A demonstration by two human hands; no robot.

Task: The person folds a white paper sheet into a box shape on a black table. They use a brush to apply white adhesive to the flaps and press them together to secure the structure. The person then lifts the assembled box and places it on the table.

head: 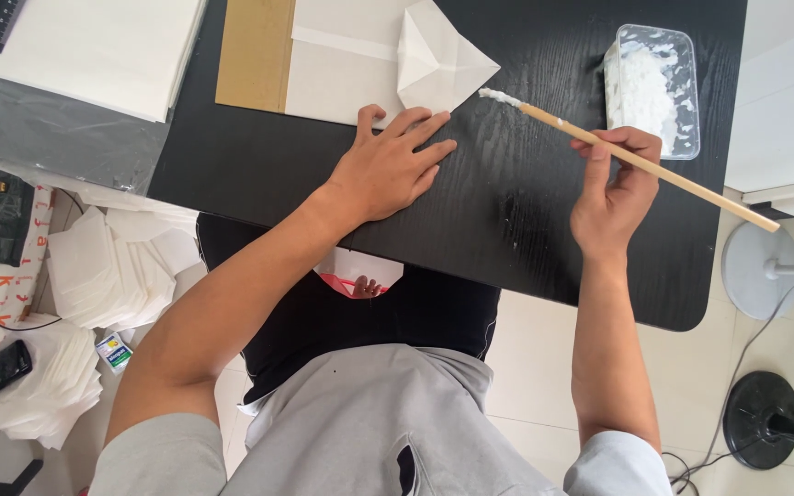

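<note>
Grey fabric of the person's shirt fills the near edge of the view, with both bare forearms reaching away over a black wood-grain tabletop (526, 202). Left hand (388, 170) lies flat, palm down, fingers spread and extended, gripping nothing; its fingertips rest at the near edge of a white paper sheet (342, 73). Right hand (613, 188) is closed in a pinch around a thin wooden stick (654, 165), which runs diagonally across the hand. White paste (500, 95) coats the far-left tip of the stick, and this tip sits just beside the near right corner of a folded white paper piece (438, 60). Folded piece lies on the paper sheet, which overlaps a strip of brown cardboard (255, 50). Beyond the right hand, a clear plastic tub (682, 92) holding white paste stands near the tabletop's far right corner. On the floor at the left lie stacks of white paper (107, 266).
</note>
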